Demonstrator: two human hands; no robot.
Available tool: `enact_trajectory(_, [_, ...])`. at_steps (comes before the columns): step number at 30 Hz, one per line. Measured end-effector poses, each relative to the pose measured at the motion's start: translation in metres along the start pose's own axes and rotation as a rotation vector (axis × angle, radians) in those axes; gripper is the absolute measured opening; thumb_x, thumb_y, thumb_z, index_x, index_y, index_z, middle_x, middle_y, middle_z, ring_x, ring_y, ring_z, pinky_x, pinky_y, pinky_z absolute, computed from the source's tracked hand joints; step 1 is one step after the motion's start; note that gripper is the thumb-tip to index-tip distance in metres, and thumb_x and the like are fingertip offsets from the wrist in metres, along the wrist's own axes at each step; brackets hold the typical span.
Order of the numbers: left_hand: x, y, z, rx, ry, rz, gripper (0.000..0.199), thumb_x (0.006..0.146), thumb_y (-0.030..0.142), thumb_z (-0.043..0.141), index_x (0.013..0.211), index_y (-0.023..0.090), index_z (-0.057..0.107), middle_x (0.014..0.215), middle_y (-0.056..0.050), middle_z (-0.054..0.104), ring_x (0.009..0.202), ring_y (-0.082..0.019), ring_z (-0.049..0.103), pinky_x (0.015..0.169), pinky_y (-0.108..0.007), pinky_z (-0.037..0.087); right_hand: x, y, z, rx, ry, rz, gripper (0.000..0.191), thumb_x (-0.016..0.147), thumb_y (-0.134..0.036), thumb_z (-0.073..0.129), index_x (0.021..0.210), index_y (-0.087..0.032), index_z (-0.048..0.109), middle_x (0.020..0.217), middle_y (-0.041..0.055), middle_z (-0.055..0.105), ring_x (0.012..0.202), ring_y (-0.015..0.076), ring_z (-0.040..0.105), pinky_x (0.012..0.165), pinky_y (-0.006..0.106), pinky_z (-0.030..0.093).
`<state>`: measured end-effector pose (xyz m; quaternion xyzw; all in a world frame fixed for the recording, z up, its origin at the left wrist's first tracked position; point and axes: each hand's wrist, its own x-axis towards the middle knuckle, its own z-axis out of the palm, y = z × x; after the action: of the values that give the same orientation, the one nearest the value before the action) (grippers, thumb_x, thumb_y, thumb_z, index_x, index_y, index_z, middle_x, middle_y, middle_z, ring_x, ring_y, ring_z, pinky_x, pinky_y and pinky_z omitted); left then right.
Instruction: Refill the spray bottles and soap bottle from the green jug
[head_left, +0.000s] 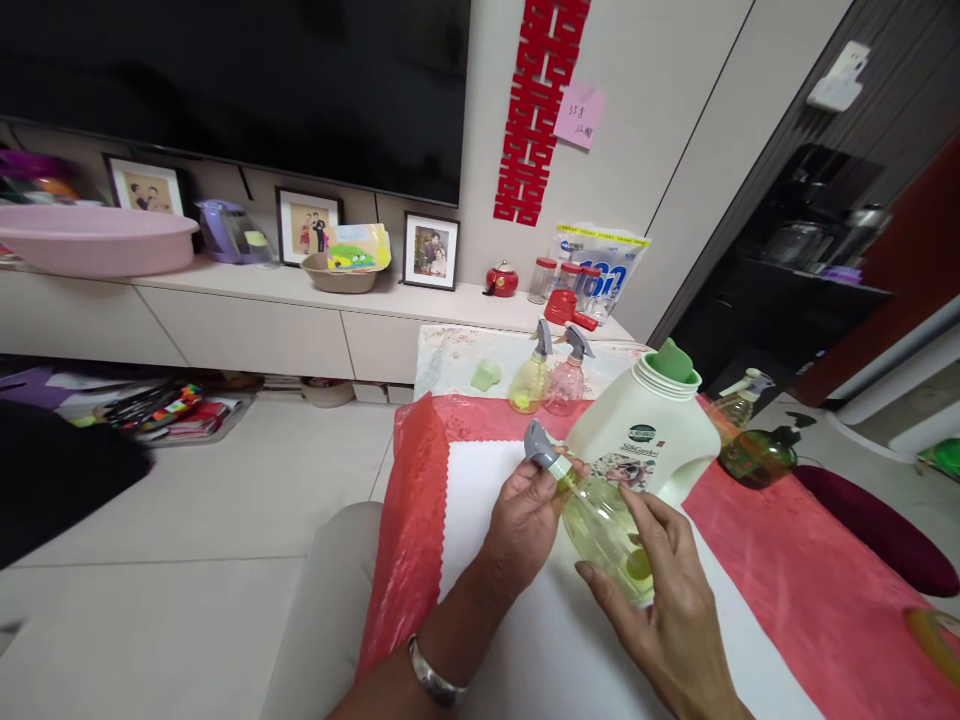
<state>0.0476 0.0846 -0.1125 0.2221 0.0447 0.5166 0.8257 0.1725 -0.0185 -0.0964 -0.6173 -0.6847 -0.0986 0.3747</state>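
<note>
A clear yellow-green spray bottle (600,530) with a grey trigger head (541,447) is tilted over the table, its head toward the upper left. My left hand (523,520) is closed around its neck, just under the trigger. Around the lower body curls my right hand (667,590), thumb on the near side and fingers on the far side. Some liquid shows inside the bottle. Right behind it stands a large pale-green detergent jug (679,440) with a green spout (673,362) in its uncovered mouth.
A yellow spray bottle (529,380) and a pink spray bottle (565,385) stand behind, beside a light-green cap (486,375). Right of the jug are a dark-green pump bottle (759,455) and a clear bottle (739,402). A red cloth (772,560) lies under a white sheet (540,640).
</note>
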Motion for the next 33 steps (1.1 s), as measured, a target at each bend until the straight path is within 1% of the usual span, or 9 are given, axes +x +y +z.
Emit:
enact_trajectory(6, [0.000,-0.001,0.000,-0.003,0.008,0.019,0.026,0.080,0.023,0.071,0.104,0.014,0.067,0.098,-0.009,0.072,0.115,-0.029,0.063,0.110,-0.044,0.039,0.000,0.000,-0.001,0.040,-0.037,0.010,0.062,0.093,-0.042,0.057,0.149,-0.024,0.037,0.133,0.0127,0.046,0.123,0.0284,0.048,0.093,0.048,0.053])
enact_trajectory(11, [-0.001,-0.004,0.003,0.017,0.074,0.036,0.029,0.078,0.034,0.077,0.099,0.016,0.066,0.099,-0.008,0.070,0.112,-0.028,0.063,0.109,-0.046,0.041,-0.003,-0.001,0.006,0.050,-0.035,0.019,0.063,0.093,-0.040,0.058,0.150,-0.024,0.037,0.134,0.0123,0.045,0.125,0.0278,0.046,0.096,0.048,0.052])
enact_trajectory(18, [0.000,-0.002,-0.001,-0.004,0.037,0.020,0.024,0.083,0.031,0.074,0.099,0.016,0.065,0.097,-0.007,0.070,0.108,-0.026,0.066,0.107,-0.045,0.041,-0.007,0.002,0.010,0.126,-0.030,0.083,0.063,0.090,-0.043,0.063,0.147,-0.027,0.041,0.135,0.0094,0.048,0.125,0.0255,0.048,0.098,0.043,0.050])
enact_trajectory(21, [-0.002,-0.001,-0.001,-0.029,0.014,-0.010,0.025,0.085,0.033,0.070,0.104,0.018,0.063,0.098,-0.007,0.070,0.108,-0.027,0.065,0.105,-0.045,0.042,-0.007,0.007,0.009,0.405,-0.136,0.344,0.065,0.086,-0.049,0.067,0.144,-0.029,0.045,0.142,0.0066,0.046,0.129,0.0255,0.047,0.105,0.042,0.045])
enact_trajectory(24, [-0.003,-0.001,0.000,-0.044,-0.002,-0.034,0.026,0.086,0.036,0.067,0.106,0.020,0.060,0.098,-0.007,0.069,0.107,-0.027,0.065,0.101,-0.046,0.045,-0.003,0.005,0.011,0.943,-0.239,0.650,0.065,0.088,-0.055,0.063,0.144,-0.026,0.047,0.148,0.0070,0.040,0.137,0.0258,0.039,0.114,0.042,0.036])
enact_trajectory(27, [-0.003,-0.003,0.001,-0.043,0.017,-0.056,0.028,0.085,0.036,0.070,0.105,0.022,0.058,0.094,-0.005,0.068,0.103,-0.027,0.066,0.098,-0.045,0.046,0.001,-0.003,0.015,1.417,-0.221,0.884,0.066,0.090,-0.056,0.060,0.146,-0.025,0.045,0.150,0.0084,0.037,0.136,0.0259,0.040,0.111,0.041,0.040])
enact_trajectory(30, [-0.001,-0.004,-0.003,-0.048,0.060,-0.060,0.031,0.082,0.035,0.074,0.105,0.022,0.057,0.089,-0.003,0.067,0.100,-0.025,0.067,0.096,-0.044,0.047,0.002,-0.013,0.020,1.560,-0.135,1.137,0.079,0.083,-0.061,0.067,0.149,-0.026,0.040,0.148,0.0113,0.039,0.128,0.0307,0.048,0.098,0.046,0.050])
enact_trajectory(31, [0.000,-0.004,-0.004,-0.049,0.080,-0.049,0.032,0.081,0.036,0.075,0.104,0.022,0.057,0.088,-0.003,0.067,0.099,-0.025,0.067,0.096,-0.044,0.047,0.001,-0.017,0.022,1.580,-0.106,1.172,0.083,0.081,-0.063,0.068,0.150,-0.027,0.038,0.148,0.0120,0.039,0.127,0.0322,0.049,0.094,0.047,0.052])
enact_trajectory(33, [0.002,-0.004,-0.008,-0.053,0.119,-0.015,0.033,0.080,0.038,0.076,0.103,0.023,0.057,0.088,-0.002,0.067,0.098,-0.024,0.067,0.096,-0.043,0.047,-0.002,-0.024,0.025,1.612,-0.026,1.128,0.086,0.080,-0.067,0.066,0.151,-0.030,0.034,0.150,0.0124,0.037,0.127,0.0338,0.048,0.091,0.049,0.053])
